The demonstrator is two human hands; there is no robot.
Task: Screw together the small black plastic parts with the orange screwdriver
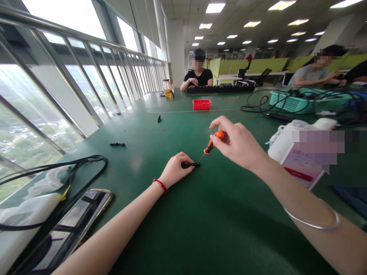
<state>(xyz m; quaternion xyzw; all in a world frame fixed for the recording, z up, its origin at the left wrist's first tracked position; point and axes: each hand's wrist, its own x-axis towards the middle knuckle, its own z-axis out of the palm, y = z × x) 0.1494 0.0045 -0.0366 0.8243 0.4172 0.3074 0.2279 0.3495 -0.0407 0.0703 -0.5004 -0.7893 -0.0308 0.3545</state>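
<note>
My left hand [177, 168] rests on the green table and pinches a small black part [193, 165], whose right end sticks out past the fingers. In my right hand [236, 143] is a screwdriver [210, 145] with an orange and black handle, held tilted. Its thin shaft slants down to the left, and the tip meets the right end of the black part or lies just over it. My fingers hide some of the part. Similar small black pieces lie farther off: one piece [117, 144] to the left, another piece [159, 118] beyond my left hand.
A red tray [202, 105] stands ahead. Cables fill a turquoise basket [309, 101] at the right, near a white bottle [286, 137]. At the left lie a phone [83, 214] and a black cable [97, 162]. Two people sit across the table, one behind a long black bar [220, 89].
</note>
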